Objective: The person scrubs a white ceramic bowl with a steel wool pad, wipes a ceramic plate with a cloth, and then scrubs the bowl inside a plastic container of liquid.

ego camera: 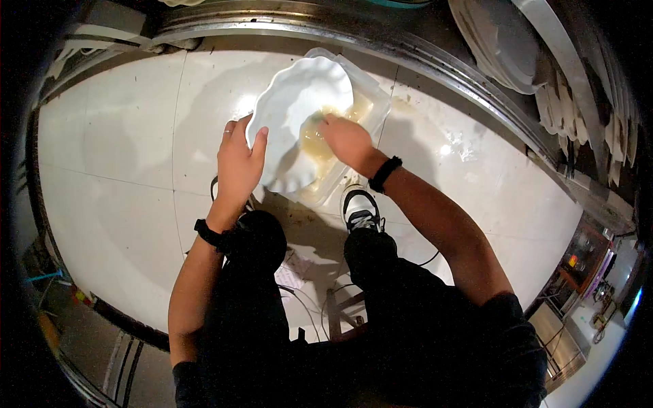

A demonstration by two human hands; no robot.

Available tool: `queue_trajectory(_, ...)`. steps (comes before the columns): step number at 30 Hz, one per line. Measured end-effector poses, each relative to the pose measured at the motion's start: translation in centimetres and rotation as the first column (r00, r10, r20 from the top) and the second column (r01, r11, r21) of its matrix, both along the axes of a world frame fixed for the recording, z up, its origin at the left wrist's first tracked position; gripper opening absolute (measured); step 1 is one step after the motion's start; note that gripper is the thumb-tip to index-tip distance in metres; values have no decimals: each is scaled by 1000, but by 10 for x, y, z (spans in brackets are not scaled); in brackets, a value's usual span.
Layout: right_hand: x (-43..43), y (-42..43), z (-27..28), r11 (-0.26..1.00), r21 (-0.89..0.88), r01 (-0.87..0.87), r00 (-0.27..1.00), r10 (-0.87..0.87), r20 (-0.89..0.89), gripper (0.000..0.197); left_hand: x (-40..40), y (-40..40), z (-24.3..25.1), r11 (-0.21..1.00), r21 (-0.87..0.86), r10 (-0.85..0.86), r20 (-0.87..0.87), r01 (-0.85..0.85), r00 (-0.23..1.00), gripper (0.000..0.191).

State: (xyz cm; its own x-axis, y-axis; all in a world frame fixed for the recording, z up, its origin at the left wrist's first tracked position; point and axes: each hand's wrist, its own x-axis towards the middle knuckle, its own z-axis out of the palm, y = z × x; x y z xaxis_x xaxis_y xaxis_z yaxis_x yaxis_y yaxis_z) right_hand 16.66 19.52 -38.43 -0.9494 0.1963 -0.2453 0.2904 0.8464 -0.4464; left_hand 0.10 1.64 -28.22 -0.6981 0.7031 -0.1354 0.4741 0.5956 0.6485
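Observation:
A large white plate with a wavy rim (285, 102) leans over a translucent plastic tub (380, 104) on the floor. Cloudy yellowish liquid (316, 145) fills the tub and hides the plate's lower right part. My left hand (240, 158) grips the plate's left rim, thumb on the upper face and fingers behind. At the liquid's surface, over the plate's right side, is my right hand (347, 137), its fingers curled. Its fingertips are blurred and partly hidden, so I cannot tell whether it holds anything.
White floor tiles (127, 143) surround the tub, with wet patches at right. A metal shelf edge (326, 38) curves along the far side. Stacked white plates (500, 46) stand at upper right. My shoe (361, 209) is close to the tub; a stool (334, 316) shows between my legs.

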Motion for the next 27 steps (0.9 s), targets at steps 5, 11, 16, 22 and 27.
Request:
queue_trajectory(5, -8, -38, -9, 991, -122, -48, 998, 51, 24, 14, 3, 3, -2, 1000, 25, -2, -2, 3, 1000, 41)
queue_trajectory(11, -25, -7, -19, 977, -152, 149, 989, -151, 0, 14, -1, -2, -1, 999, 17, -35, -59, 36, 998, 37)
queue_trajectory(16, -18, -28, -30, 978, -155, 136, 989, -144, -37, 12, 0, 2, 1, 1000, 3, -31, -62, 31, 998, 36)
queue_trajectory(22, -28, -52, 1, 964, -248, 98, 989, -121, -79, 12, 1, 2, 2, 999, -18, -37, -74, 36, 997, 36)
queue_trajectory(27, -47, -10, 0, 941, -222, 256, 944, -292, -150, 12, 0, 2, -2, 999, -15, -52, -105, 51, 993, 36)
